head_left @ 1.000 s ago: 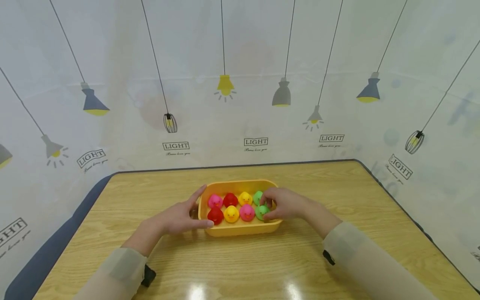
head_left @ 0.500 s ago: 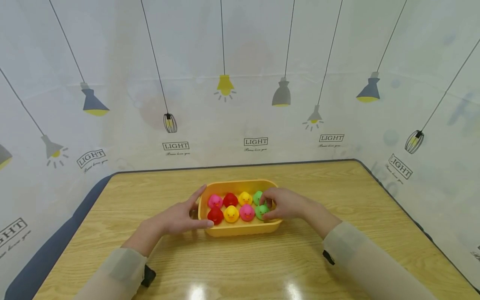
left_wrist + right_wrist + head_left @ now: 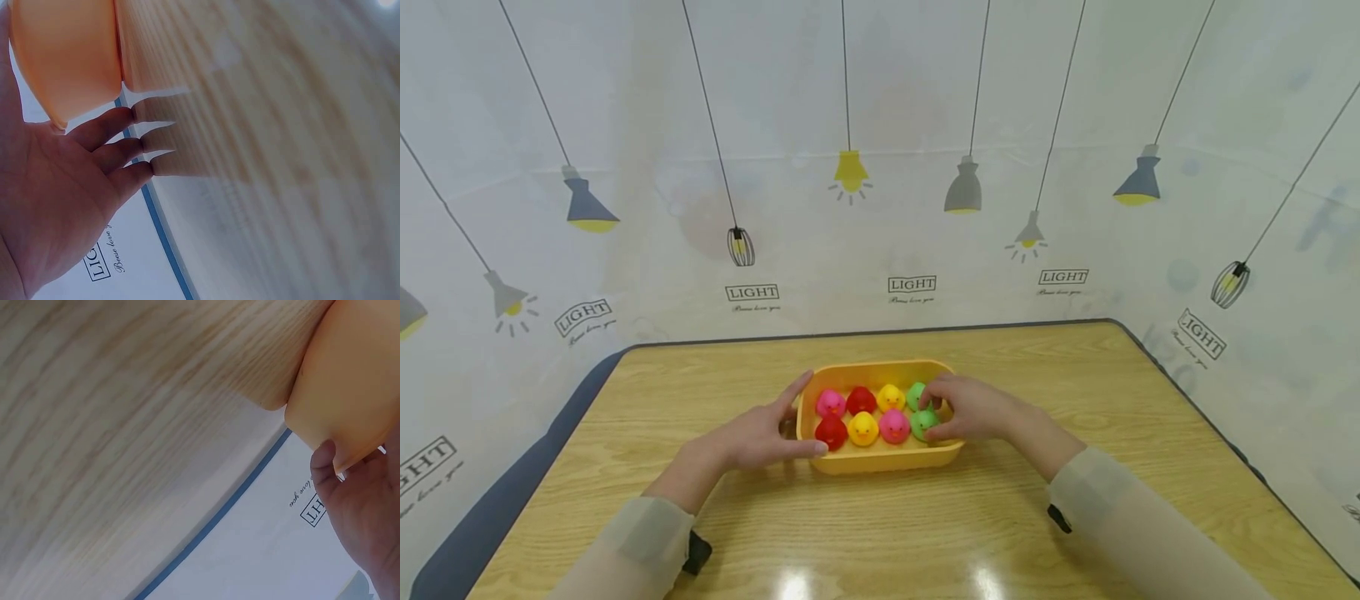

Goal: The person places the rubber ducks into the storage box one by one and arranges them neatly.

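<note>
Head view shows the left hand [image 3: 752,437] spread flat, fingers straight, lying against the left end of the yellow tray [image 3: 880,459]: the thumb runs along the near left corner and the forefinger reaches up along the left rim. It holds nothing; it only rests against the tray wall. From the left wrist view the same hand [image 3: 56,200] shows an open palm with straight fingers, their tips on the wooden table [image 3: 281,156], and the tray [image 3: 65,56] right at the thumb side.

The right hand [image 3: 970,408] sits over the right end of the tray with fingers curled down into it, and its fingertips pinch the near green duck [image 3: 922,422]. The far green duck [image 3: 915,393] is just behind that one, partly hidden by the fingers. In the right wrist view the thumb tip of the right hand [image 3: 359,512] presses on the outer wall of the tray [image 3: 350,394].

Inside the tray the ducks stand in two rows. Far row, left to right: a pink duck [image 3: 831,403], a red duck [image 3: 861,400], a yellow duck [image 3: 891,397], then the far green one. Near row: a red duck [image 3: 831,431], a yellow duck [image 3: 862,428], a pink duck [image 3: 893,425], then the pinched green one. The tray stands on the table [image 3: 1075,392], about midway across it.
</note>
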### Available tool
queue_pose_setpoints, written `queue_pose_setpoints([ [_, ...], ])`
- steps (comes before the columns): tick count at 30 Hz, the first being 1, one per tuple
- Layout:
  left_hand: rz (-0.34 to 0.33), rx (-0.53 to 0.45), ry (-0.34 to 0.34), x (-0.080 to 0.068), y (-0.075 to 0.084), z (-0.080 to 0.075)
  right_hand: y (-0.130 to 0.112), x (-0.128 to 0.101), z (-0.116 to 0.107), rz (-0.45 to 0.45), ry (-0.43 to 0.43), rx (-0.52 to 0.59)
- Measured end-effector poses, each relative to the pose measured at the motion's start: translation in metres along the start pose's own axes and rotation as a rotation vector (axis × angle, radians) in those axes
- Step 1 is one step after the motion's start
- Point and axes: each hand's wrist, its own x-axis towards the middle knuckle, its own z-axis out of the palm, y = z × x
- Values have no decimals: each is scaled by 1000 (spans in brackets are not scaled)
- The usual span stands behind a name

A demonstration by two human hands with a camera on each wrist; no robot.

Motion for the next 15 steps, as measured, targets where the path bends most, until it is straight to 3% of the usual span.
queue_pose_setpoints([
  [4,2,1,3,1,0,0,0,-5,0,-28,56,-48],
  [10,3,5,7,3,-2,-1,3,-14,0,-114,196,-141],
  [15,23,11,9,0,-3,-1,6,-25,-4,-134,308,-164],
])
